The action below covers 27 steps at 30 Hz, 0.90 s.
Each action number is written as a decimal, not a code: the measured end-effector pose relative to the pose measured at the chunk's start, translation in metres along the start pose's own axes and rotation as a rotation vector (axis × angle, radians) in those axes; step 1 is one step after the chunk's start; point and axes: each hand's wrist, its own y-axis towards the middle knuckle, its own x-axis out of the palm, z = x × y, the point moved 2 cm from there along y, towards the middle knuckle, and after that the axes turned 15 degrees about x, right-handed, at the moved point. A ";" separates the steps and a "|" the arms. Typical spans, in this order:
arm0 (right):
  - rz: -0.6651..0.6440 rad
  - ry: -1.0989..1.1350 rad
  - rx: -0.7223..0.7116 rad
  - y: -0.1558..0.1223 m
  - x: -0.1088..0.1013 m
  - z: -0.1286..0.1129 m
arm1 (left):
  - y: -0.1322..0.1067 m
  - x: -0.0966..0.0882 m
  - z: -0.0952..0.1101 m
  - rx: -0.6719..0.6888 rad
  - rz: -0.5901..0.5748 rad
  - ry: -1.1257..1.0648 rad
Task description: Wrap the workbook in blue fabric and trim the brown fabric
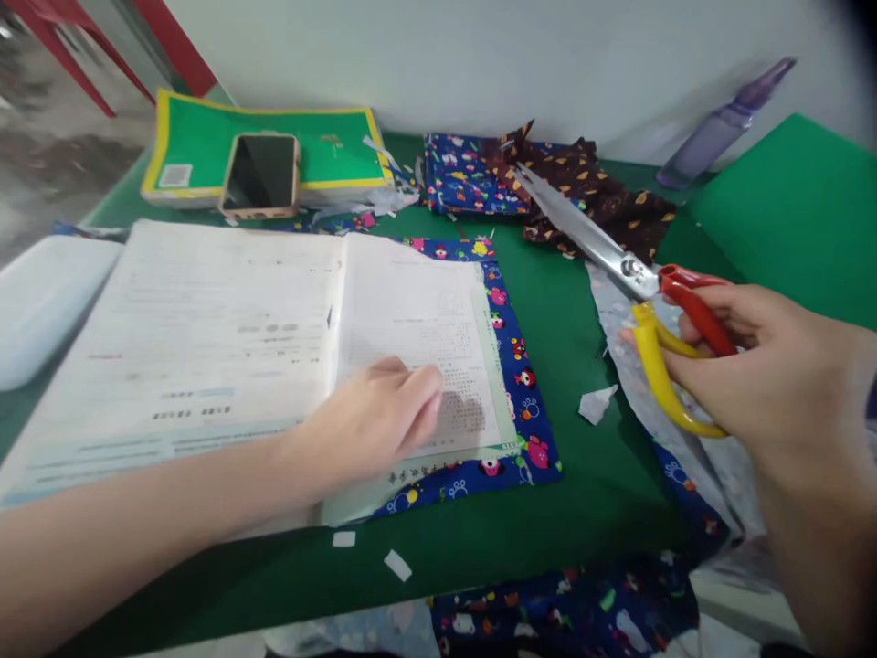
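Pressing our left hand (374,416) on the open book (206,338), fingers loosely open, right hand (754,366) gripping scissors (617,259), print unreadable

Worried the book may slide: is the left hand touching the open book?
Touching. The head view shows the left hand resting flat on the right page of the open book.

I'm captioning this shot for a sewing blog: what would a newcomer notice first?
The large scissors with red and yellow handles, held in the right hand at the right, blades pointing toward the wall. Then the open book lying on blue patterned fabric at centre-left, the left hand pressed flat on its right page.
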 end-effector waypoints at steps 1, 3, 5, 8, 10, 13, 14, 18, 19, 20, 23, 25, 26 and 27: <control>0.058 -0.032 -0.012 0.006 0.000 -0.004 | 0.000 0.000 0.002 0.021 0.001 0.015; 0.124 -0.116 0.003 0.019 0.002 -0.009 | 0.000 0.002 0.005 0.093 0.005 0.035; 0.078 -0.180 0.083 0.030 0.011 -0.009 | 0.000 0.003 0.009 0.190 0.006 0.030; -0.065 -0.200 0.226 0.040 0.033 -0.003 | -0.001 0.005 0.014 0.274 -0.004 0.030; -0.134 -0.214 0.273 0.042 0.050 0.003 | -0.001 0.005 0.015 0.277 -0.008 0.037; -0.227 -0.264 0.313 0.041 0.070 0.015 | -0.002 0.004 0.016 0.274 0.016 -0.016; -0.254 -0.276 0.319 0.040 0.075 0.019 | -0.002 0.003 0.017 0.274 0.038 -0.033; -0.321 -0.286 0.349 0.040 0.083 0.031 | -0.001 -0.002 0.017 0.251 0.138 -0.022; -0.334 -0.280 0.361 0.040 0.083 0.034 | -0.001 -0.004 0.018 0.245 0.145 -0.020; -0.350 -0.270 0.373 0.041 0.084 0.036 | -0.001 -0.005 0.018 0.244 0.142 -0.024; -0.401 -0.229 0.393 0.042 0.085 0.041 | 0.000 -0.008 0.020 0.279 0.117 -0.042; -0.425 -0.208 0.393 0.042 0.086 0.042 | -0.001 -0.009 0.019 0.315 0.111 -0.046; -0.432 -0.201 0.393 0.043 0.087 0.042 | -0.002 -0.009 0.019 0.325 0.110 -0.048; -0.434 -0.196 0.392 0.043 0.088 0.042 | -0.003 -0.008 0.018 0.330 0.106 -0.051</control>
